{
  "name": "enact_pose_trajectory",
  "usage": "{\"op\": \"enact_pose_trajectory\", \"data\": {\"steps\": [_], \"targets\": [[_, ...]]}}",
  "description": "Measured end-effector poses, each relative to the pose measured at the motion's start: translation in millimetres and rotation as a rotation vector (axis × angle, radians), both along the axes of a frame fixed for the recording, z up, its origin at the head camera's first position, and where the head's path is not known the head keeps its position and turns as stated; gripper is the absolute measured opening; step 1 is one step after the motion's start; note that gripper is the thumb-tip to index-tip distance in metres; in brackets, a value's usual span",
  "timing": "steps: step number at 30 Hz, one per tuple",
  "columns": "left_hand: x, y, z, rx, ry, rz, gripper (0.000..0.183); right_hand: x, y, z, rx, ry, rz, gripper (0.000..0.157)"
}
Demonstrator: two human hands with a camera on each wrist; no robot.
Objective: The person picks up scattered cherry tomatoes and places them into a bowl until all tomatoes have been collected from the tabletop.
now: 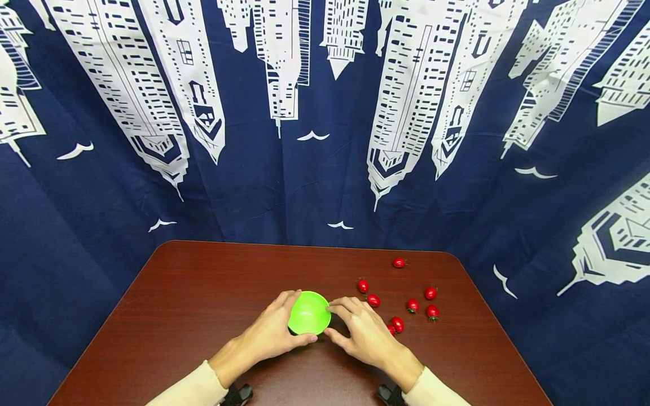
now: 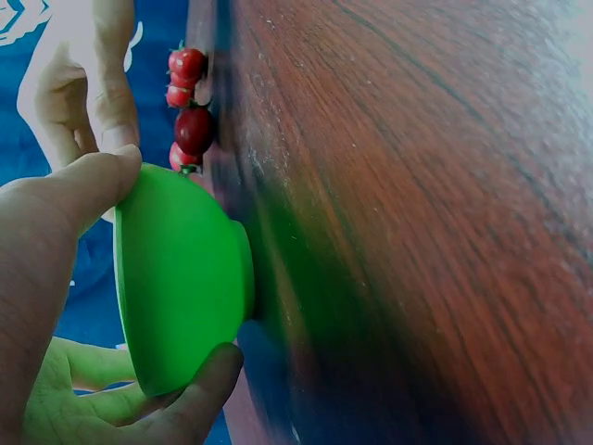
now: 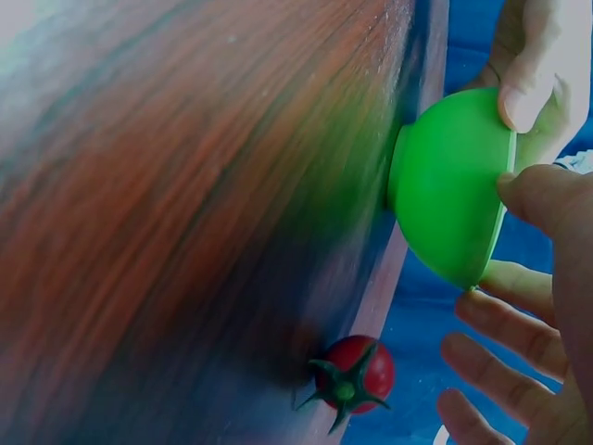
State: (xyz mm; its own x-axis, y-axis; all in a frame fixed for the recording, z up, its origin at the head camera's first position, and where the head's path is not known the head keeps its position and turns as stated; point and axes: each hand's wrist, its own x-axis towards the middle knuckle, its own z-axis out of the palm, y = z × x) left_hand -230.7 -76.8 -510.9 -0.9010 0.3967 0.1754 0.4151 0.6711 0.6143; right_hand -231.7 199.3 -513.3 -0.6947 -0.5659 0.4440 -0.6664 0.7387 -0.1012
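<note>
A small green bowl (image 1: 309, 313), its opening facing up, is between both hands over the brown table; I cannot tell whether its foot touches the wood. My left hand (image 1: 274, 327) grips the bowl's left side, thumb along the near rim and fingers round the far side. From the right, my right hand (image 1: 364, 332) holds the rim between thumb and fingertips, its other fingers spread apart. In the right wrist view the bowl (image 3: 454, 190) shows its outer wall, and a cherry tomato (image 3: 357, 375) with a green stem lies near that hand.
Several cherry tomatoes (image 1: 413, 305) lie scattered on the table's right side, one (image 1: 399, 263) near the back edge. Two of them (image 1: 397, 324) sit close beside my right hand, one partly hidden. Behind the brown table (image 1: 203, 282) hangs a blue cloth (image 1: 254, 186) with white buildings.
</note>
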Motion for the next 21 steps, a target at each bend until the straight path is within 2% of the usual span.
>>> {"op": "enact_pose_trajectory", "data": {"steps": [8, 14, 21], "targets": [[-0.2, -1.3, 1.1, 0.013, -0.024, -0.037, 0.113, 0.6, 5.1, 0.4, 0.005, -0.005, 0.012, 0.045], [-0.2, -3.6, 0.5, 0.013, -0.051, -0.029, 0.113, -0.3, 6.7, -0.8, 0.003, -0.012, 0.027, 0.046], [-3.8, -4.8, 1.4, 0.011, -0.039, -0.034, 0.113, -3.8, 10.4, 0.1, -0.017, -0.017, 0.045, 0.05]]}}
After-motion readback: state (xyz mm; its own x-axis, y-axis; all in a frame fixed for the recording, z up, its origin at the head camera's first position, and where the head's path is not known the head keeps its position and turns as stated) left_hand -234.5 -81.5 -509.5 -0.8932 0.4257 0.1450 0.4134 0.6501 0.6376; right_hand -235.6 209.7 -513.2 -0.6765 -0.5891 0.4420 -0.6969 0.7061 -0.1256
